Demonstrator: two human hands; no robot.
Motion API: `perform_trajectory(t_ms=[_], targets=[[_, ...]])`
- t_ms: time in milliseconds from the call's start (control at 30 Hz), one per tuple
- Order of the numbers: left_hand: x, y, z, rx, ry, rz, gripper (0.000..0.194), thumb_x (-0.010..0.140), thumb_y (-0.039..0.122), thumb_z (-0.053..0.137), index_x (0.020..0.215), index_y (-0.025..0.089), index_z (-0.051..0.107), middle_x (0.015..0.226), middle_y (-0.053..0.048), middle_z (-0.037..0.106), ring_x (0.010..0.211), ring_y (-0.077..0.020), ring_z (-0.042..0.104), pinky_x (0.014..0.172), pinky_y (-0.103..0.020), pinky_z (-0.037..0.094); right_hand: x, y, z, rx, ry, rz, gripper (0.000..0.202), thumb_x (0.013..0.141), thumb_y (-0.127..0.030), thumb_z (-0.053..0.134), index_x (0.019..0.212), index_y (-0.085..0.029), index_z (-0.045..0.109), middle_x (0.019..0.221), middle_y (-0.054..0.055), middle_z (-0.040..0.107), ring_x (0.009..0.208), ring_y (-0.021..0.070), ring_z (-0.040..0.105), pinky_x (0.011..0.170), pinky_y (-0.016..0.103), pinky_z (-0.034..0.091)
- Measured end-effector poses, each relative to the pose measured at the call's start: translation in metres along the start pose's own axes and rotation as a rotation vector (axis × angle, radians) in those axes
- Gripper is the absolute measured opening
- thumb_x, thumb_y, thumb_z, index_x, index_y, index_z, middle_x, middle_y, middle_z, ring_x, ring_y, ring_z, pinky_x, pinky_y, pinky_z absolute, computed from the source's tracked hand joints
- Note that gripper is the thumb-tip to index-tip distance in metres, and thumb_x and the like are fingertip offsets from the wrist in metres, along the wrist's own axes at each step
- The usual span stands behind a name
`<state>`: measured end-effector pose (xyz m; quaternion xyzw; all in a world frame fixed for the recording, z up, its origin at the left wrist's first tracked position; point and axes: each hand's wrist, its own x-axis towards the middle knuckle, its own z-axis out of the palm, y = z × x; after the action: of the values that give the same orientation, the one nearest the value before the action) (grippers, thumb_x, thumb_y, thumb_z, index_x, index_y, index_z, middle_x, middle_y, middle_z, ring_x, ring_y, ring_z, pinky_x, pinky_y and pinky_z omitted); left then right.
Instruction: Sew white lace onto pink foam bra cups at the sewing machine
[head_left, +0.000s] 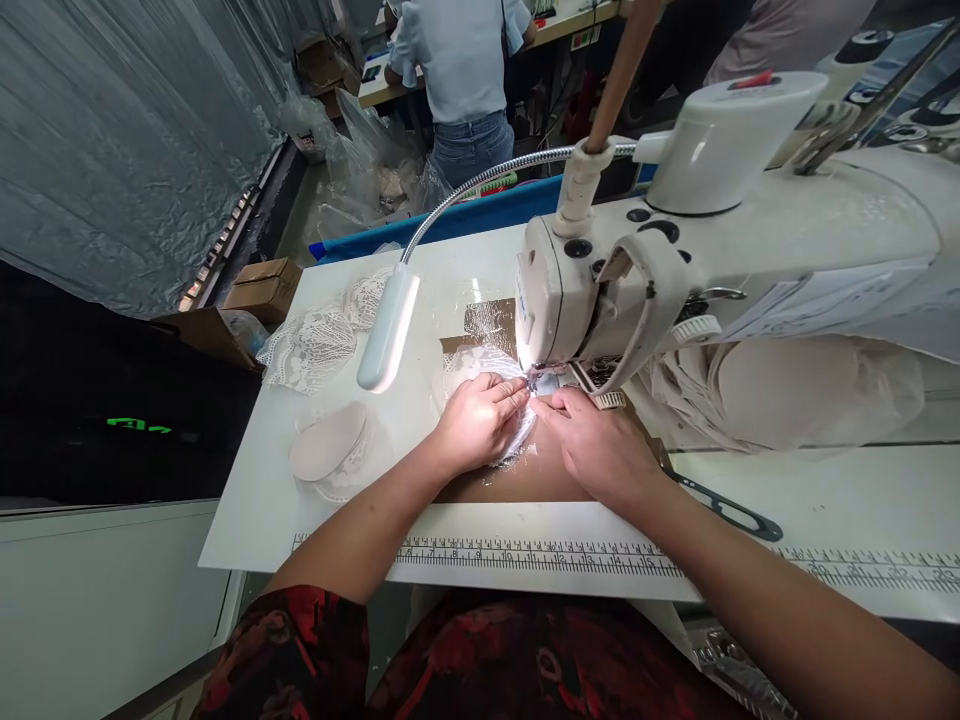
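A round white lace piece (480, 368) lies under the needle area of a white sewing machine (544, 300). My left hand (480, 415) presses on it with the fingers together, their tips close beside the presser foot (532, 382). From the other side, my right hand (592, 430) has its index finger stretched to the lace edge just in front of the foot, the other fingers curled. Both hands are closed on the lace at its edge. Brown sheeting (555, 470) covers the machine bed beneath them. My palms hide part of the lace.
A lamp (390, 325) on a bendy neck hangs left of the machine. More lace pieces (311, 350) and beige oval pads (328, 442) lie on the left of the table; stacked pads (787, 390) lie right. Scissors-like dark tool (731, 508) sits near the printed ruler (525, 555). A person (465, 80) works beyond.
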<state>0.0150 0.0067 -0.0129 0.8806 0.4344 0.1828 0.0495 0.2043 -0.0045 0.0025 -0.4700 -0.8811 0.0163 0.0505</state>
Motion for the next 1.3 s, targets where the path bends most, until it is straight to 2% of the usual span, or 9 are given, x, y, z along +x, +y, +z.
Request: perform_trajectory(t_ms=[300, 467, 600, 667, 733, 833, 1000, 1200, 1300], targets=[[0.002, 0.003, 0.001, 0.081, -0.026, -0.146, 0.038, 0.093, 0.025, 0.041, 0.126, 0.014, 0.057, 0.131, -0.012, 0.058, 0.109, -0.0248, 0.053, 0.091, -0.042, 0.046, -0.004, 0.005, 0.006, 0.029, 0.035, -0.038, 0.047, 0.079, -0.005, 0.042, 0.118, -0.019, 0.065, 0.092, 0.008, 0.062, 0.068, 0.0184, 0.045, 0.058, 0.031, 0.028], [0.000, 0.006, -0.002, 0.135, -0.047, -0.234, 0.042, 0.090, 0.026, 0.045, 0.129, 0.018, 0.055, 0.139, -0.011, 0.051, 0.129, -0.0335, 0.040, 0.100, -0.051, 0.038, -0.006, 0.004, 0.009, 0.030, 0.080, -0.039, 0.048, 0.081, -0.004, 0.039, 0.117, -0.020, 0.066, 0.089, 0.006, 0.062, 0.067, 0.0176, 0.047, 0.060, 0.031, 0.030], [-0.005, 0.006, -0.013, 0.059, -0.067, -0.297, 0.039, 0.083, 0.020, 0.049, 0.120, 0.019, 0.062, 0.137, -0.008, 0.054, 0.131, -0.0344, 0.041, 0.104, -0.057, 0.033, -0.009, 0.007, 0.009, 0.158, 0.151, -0.074, 0.042, 0.083, -0.006, 0.039, 0.111, -0.017, 0.068, 0.094, 0.007, 0.067, 0.075, 0.0184, 0.055, 0.067, 0.031, 0.038], [-0.011, 0.010, -0.023, -0.066, -0.116, -0.247, 0.034, 0.076, 0.016, 0.053, 0.106, 0.020, 0.068, 0.130, -0.005, 0.060, 0.129, -0.0324, 0.046, 0.105, -0.056, 0.035, -0.012, 0.011, 0.010, 0.260, 0.199, -0.106, 0.039, 0.084, -0.008, 0.040, 0.110, -0.016, 0.069, 0.097, 0.008, 0.068, 0.083, 0.0195, 0.059, 0.073, 0.031, 0.043], [-0.021, 0.018, -0.033, -0.249, -0.219, -0.076, 0.032, 0.071, 0.011, 0.054, 0.095, 0.022, 0.072, 0.122, -0.002, 0.066, 0.126, -0.0276, 0.050, 0.106, -0.049, 0.038, -0.014, 0.015, 0.011, 0.345, 0.236, -0.131, 0.037, 0.085, -0.011, 0.041, 0.109, -0.016, 0.068, 0.101, 0.008, 0.069, 0.090, 0.0202, 0.061, 0.077, 0.032, 0.047], [-0.038, 0.036, -0.045, -0.480, -0.260, 0.129, 0.035, 0.072, 0.007, 0.051, 0.097, 0.022, 0.071, 0.118, -0.003, 0.068, 0.123, -0.0200, 0.054, 0.107, -0.038, 0.042, -0.017, 0.019, 0.012, 0.415, 0.253, -0.141, 0.035, 0.085, -0.015, 0.042, 0.107, -0.017, 0.069, 0.102, 0.008, 0.069, 0.093, 0.0204, 0.062, 0.080, 0.033, 0.049], [-0.048, 0.050, -0.044, -0.364, -0.039, -0.100, 0.033, 0.086, 0.017, 0.047, 0.116, 0.018, 0.063, 0.127, -0.011, 0.061, 0.121, -0.0204, 0.056, 0.103, -0.039, 0.047, -0.017, 0.017, 0.009, 0.446, 0.235, -0.197, 0.033, 0.087, -0.016, 0.041, 0.104, -0.018, 0.070, 0.094, 0.008, 0.069, 0.088, 0.0196, 0.061, 0.076, 0.031, 0.049], [-0.024, 0.042, -0.024, -0.178, -0.128, 0.007, 0.033, 0.089, 0.019, 0.046, 0.116, 0.010, 0.062, 0.128, -0.014, 0.060, 0.121, -0.0222, 0.054, 0.104, -0.036, 0.047, -0.016, 0.013, 0.006, 0.193, 0.147, -0.167, 0.038, 0.085, -0.011, 0.041, 0.114, -0.014, 0.066, 0.092, 0.009, 0.065, 0.085, 0.0211, 0.055, 0.074, 0.031, 0.040], [-0.018, 0.041, -0.021, -0.108, -0.125, -0.025, 0.034, 0.087, 0.020, 0.049, 0.118, 0.010, 0.061, 0.129, -0.016, 0.058, 0.121, -0.0247, 0.055, 0.102, -0.040, 0.049, -0.017, 0.011, 0.003, 0.057, 0.086, -0.119, 0.036, 0.088, -0.015, 0.042, 0.113, -0.018, 0.067, 0.086, 0.008, 0.062, 0.081, 0.0216, 0.050, 0.070, 0.032, 0.034]])
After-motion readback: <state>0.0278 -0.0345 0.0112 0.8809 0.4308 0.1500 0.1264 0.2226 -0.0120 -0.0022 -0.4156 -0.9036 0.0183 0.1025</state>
